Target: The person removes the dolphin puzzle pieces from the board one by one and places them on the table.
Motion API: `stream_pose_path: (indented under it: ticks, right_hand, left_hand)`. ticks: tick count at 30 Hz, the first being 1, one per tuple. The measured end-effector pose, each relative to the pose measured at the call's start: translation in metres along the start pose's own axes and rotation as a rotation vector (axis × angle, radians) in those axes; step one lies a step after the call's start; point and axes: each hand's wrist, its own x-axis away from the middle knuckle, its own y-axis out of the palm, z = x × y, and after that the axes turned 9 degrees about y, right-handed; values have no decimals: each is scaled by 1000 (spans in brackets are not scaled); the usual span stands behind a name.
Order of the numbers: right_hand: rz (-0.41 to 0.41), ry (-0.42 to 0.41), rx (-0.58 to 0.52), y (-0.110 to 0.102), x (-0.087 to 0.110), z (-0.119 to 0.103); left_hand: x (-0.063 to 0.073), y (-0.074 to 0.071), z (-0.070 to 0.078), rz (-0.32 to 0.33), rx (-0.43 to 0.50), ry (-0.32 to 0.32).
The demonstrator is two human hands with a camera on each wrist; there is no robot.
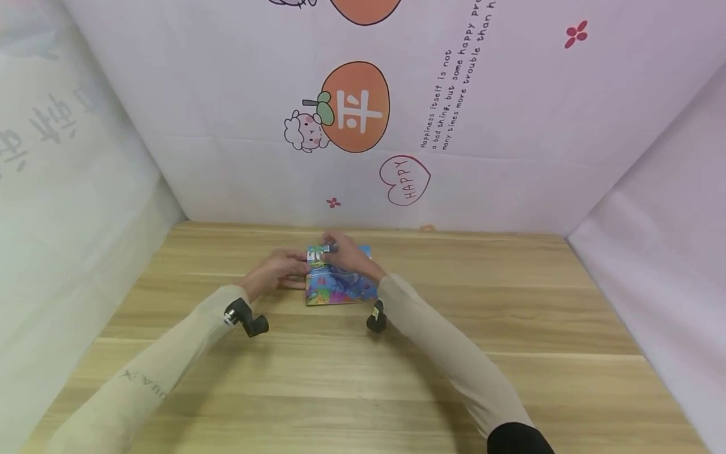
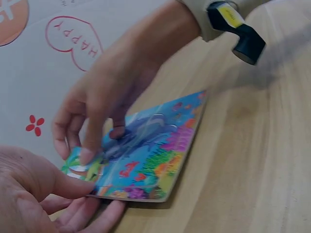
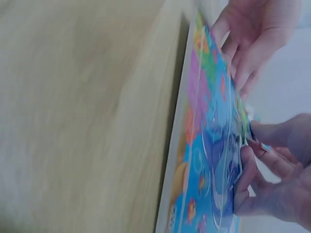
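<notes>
A thin, stiff picture board [image 1: 334, 293] lies near the back of the table, printed with a dolphin, fish and bright coral; glossy lines cross its surface. At its left edge my left hand [image 1: 278, 268] holds it, thumb over the edge and fingers below, as the left wrist view shows. Over the board's upper left part, my right hand [image 1: 348, 255] pinches a small flat piece [image 3: 265, 146] between thumb and fingers. I cannot tell whether this piece is loose from the board. In the left wrist view the right hand hides part of the dolphin.
The wooden table [image 1: 351, 366] runs up to a printed white cloth wall [image 1: 482, 189] just behind the board. White cloth also hangs at the left and right sides. A small dark camera [image 1: 246, 318] sits on the left wrist, another [image 1: 377, 318] on the right.
</notes>
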Motion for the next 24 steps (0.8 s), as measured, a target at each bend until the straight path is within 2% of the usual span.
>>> stream_pose_path:
  ticks: [2,5,13,17,20,24]
  right_hand:
    - [36,27,-58,1,0,1]
    - [67,59,-150,1,1,0]
    - [43,94,-413,-5,-3,0]
    - [25,138,-524,-16,-3,0]
    - [46,160,-619,-27,-1,3]
    - [57,160,-682,-41,2,10]
  left_hand:
    - [2,3,-2,10,-15,27]
    - [4,6,-2,42,-15,24]
    - [6,3,-4,37,25,34]
    - [6,5,-6,34,20,27]
    - [4,5,-7,30,24,24]
    - [5,2,-9,41,16,27]
